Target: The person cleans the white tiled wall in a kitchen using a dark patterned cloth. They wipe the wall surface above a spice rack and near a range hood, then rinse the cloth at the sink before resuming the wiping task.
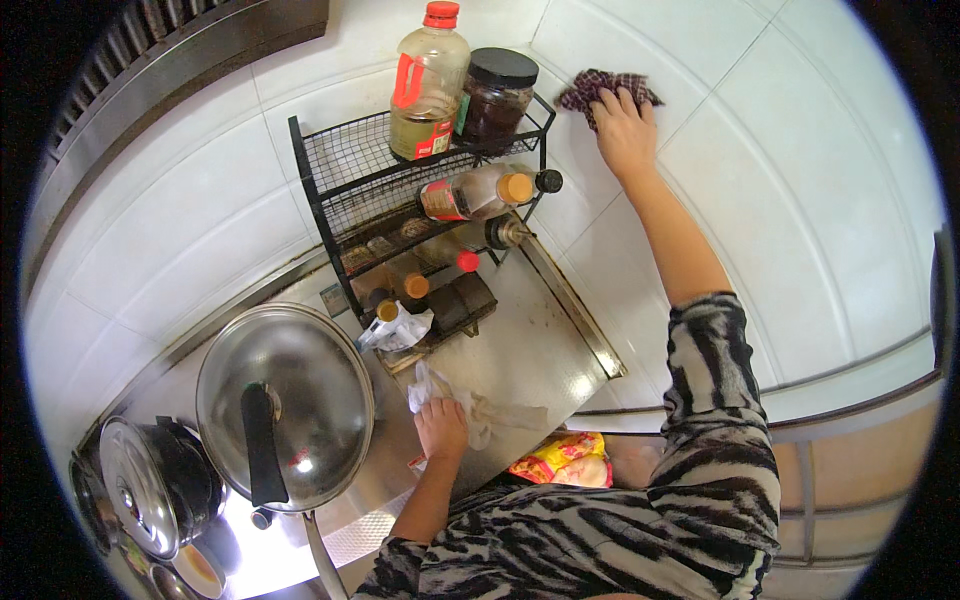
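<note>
My right hand point(628, 135) presses a dark checked cloth point(609, 88) against the white wall tiles point(720, 157), to the right of a black wire rack point(324, 196). Lower down, my left hand point(442, 429) rests at the steel counter point(517, 360) on crumpled white plastic or paper point(424, 386); whether the fingers grip it I cannot tell. On the rack's top shelf stand a large red-capped oil bottle point(427, 90) and a dark jar with a black lid point(496, 97). An orange-capped bottle point(480, 193) leans out from the shelf below.
A lidded pan point(322, 360) with a black lid handle lies left of my left hand. Beyond it stands a black pot with a steel lid point(139, 487). Several capped bottles crowd the rack's bottom. A range hood point(247, 34) hangs at upper left.
</note>
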### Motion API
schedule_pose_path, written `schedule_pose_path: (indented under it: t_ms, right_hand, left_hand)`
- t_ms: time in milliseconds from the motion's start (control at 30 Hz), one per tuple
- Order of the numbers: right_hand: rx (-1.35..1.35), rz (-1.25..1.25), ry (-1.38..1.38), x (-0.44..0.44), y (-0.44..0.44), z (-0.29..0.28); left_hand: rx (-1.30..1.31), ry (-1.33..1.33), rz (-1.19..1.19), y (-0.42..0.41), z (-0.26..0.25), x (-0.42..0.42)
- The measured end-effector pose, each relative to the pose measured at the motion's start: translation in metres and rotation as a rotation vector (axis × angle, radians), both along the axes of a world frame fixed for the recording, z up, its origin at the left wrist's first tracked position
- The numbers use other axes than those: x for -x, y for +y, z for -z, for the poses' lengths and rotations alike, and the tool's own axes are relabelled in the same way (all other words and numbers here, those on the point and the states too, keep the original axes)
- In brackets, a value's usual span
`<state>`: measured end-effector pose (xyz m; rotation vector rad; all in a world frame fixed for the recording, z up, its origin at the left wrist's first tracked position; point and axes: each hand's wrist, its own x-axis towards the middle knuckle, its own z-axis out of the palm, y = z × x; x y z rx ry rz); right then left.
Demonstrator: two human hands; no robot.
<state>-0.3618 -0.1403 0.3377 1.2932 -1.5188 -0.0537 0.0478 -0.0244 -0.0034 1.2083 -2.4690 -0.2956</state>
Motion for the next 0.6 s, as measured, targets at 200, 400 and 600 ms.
schedule_pose_path:
  t_ms: [200, 400, 600]
  right_hand:
    - [-0.416, 0.185, -0.139, -0.006, 0.034, 0.105]
    - [-0.215, 0.102, -0.168, -0.011, 0.045, 0.045]
    - [-0.133, 0.073, -0.089, -0.011, 0.056, -0.005]
  left_hand:
    - [-0.025, -0.005, 0.011, 0.003, 0.006, -0.004]
    - [-0.063, -0.026, -0.003, 0.000, 0.004, 0.002]
    - [-0.166, -0.100, -0.115, -0.006, -0.017, 0.023]
